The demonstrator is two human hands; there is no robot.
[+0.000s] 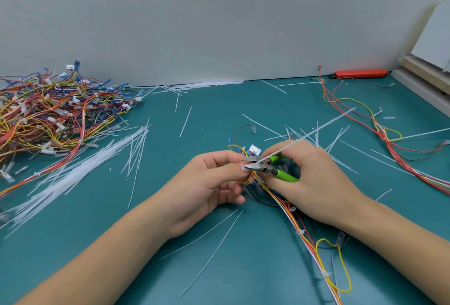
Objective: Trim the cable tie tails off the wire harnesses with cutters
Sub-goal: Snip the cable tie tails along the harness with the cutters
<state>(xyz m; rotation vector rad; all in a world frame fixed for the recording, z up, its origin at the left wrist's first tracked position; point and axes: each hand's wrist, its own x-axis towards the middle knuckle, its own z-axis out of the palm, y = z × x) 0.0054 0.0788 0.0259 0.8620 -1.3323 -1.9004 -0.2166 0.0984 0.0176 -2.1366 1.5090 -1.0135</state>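
My left hand (pixel 214 180) pinches a wire harness (pixel 302 229) of red, yellow and white wires near a cable tie, at the middle of the teal table. My right hand (pixel 309 180) grips green-handled cutters (pixel 266 166), whose metal jaws are parted around the base of a long white tie tail (pixel 316 130). The tail sticks up and to the right from the jaws. The harness trails down toward the bottom right, with more ties along it.
A big pile of harnesses (pixel 48 114) fills the far left. Cut white tails (pixel 80 170) lie scattered over the teal mat (pixel 146 243). Another harness (pixel 389 144) runs along the right. An orange tool (pixel 360 73) lies by the back wall; boards (pixel 423 70) stand at the right.
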